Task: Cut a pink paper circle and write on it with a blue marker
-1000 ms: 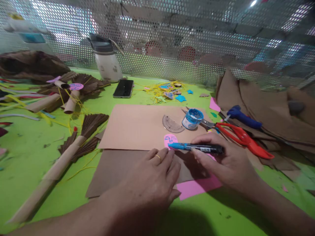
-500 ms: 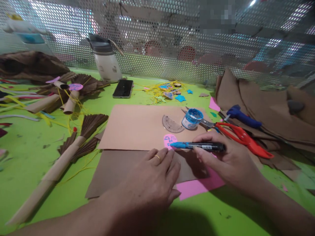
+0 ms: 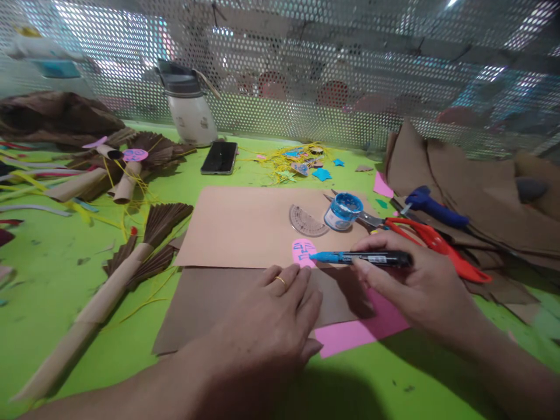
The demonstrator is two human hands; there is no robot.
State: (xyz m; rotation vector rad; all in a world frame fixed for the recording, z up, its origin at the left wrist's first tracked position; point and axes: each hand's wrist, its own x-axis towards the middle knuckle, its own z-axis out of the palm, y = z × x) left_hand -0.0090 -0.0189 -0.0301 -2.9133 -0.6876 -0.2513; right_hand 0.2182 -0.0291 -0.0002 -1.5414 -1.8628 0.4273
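A blue-tipped marker (image 3: pixel 365 258) lies nearly level in the pinch of my right hand (image 3: pixel 415 280), its tip on a small pink paper oval (image 3: pixel 301 251) with blue strokes drawn on it. My left hand (image 3: pixel 280 309), wearing a ring, rests palm down with fingers stretched out. Its fingertips touch the oval's lower edge. Under both are a light brown sheet (image 3: pixel 236 227) and a darker brown sheet (image 3: pixel 196 303). Pink paper (image 3: pixel 345 337) sticks out below, partly hidden by my hands. A clear protractor (image 3: pixel 306 221) and an open blue paint jar (image 3: pixel 343 211) stand just beyond the oval.
Red-handled scissors (image 3: pixel 459 262) and a blue-handled tool (image 3: pixel 433 207) lie right, beside brown paper (image 3: pixel 476 181). A phone (image 3: pixel 219 157) and a pitcher (image 3: pixel 190 114) stand at the back. Leftward lies a paper-tube figure (image 3: pixel 109 286); yellow strands with paper stars (image 3: pixel 322 174) are behind.
My right hand and the marker have shifted slightly to the right, with the tip moving across the pink oval. My left hand stays nearly still.
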